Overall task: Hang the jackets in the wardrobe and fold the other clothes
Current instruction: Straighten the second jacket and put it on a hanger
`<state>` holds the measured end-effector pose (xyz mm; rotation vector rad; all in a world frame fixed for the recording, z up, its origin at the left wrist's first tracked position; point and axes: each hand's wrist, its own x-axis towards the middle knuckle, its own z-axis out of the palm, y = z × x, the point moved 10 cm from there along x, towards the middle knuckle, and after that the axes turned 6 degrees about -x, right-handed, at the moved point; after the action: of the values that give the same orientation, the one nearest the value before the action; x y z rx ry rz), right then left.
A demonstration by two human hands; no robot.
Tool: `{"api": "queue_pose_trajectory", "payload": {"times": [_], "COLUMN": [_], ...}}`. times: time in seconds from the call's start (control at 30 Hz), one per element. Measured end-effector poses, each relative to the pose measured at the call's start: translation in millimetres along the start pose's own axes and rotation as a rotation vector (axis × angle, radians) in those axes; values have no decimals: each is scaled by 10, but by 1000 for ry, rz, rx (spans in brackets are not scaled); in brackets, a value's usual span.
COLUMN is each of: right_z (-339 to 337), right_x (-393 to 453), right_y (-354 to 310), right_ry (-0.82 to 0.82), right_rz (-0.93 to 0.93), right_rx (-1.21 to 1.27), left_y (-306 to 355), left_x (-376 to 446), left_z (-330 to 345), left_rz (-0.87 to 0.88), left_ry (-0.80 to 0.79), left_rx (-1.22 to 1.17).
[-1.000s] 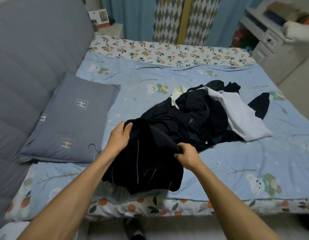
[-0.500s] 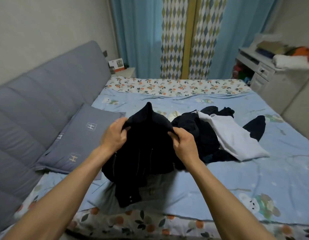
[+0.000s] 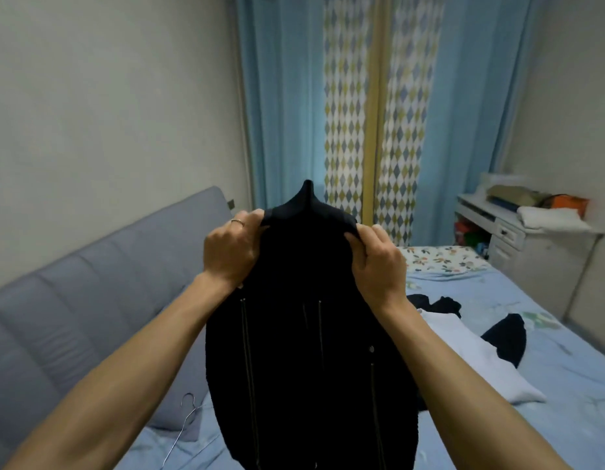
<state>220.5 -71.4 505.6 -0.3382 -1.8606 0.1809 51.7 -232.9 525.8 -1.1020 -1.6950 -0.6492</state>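
1. I see the black zip jacket [image 3: 311,334] held up in front of the head camera, clear above the bed [image 3: 548,385]; its long axis hangs straight down, with the top peaking between the hands.
2. The left hand [image 3: 231,249] pinches the left top corner with curled fingers; the right hand [image 3: 377,262] grips the right top corner likewise.
3. The wire hanger [image 3: 187,415] lies on the bed, low and left, just beside the jacket's hanging edge; the left hand is the nearer, so I judge it the one to fetch it.
4. A white garment [image 3: 470,361] and dark clothes [image 3: 506,335] lie on the bed to the right, not yet folded.
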Motion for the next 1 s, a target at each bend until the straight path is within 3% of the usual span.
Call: {"api": "queue_pose_trajectory", "payload": {"times": [0.3,0.67,0.8,1.0], "right_z": [-330,-507,-603,-846], "right_x": [-458,-1277,-1261,-799], "right_y": [36,223,144,-25], "right_ry": [-12,-19,-34,72], "right_rz": [23,213,202,116], "right_rx": [-133,-47,37,137], "left_y": [370,499,589,486], "left_x": [-494,-1206,-1214,-877], "left_z": [-244,-415,-517,-830], "left_rz": [59,-51,-73,-85], "left_ry": [25,-23,6,137], "left_rx": [56,-25,-97,-286]}}
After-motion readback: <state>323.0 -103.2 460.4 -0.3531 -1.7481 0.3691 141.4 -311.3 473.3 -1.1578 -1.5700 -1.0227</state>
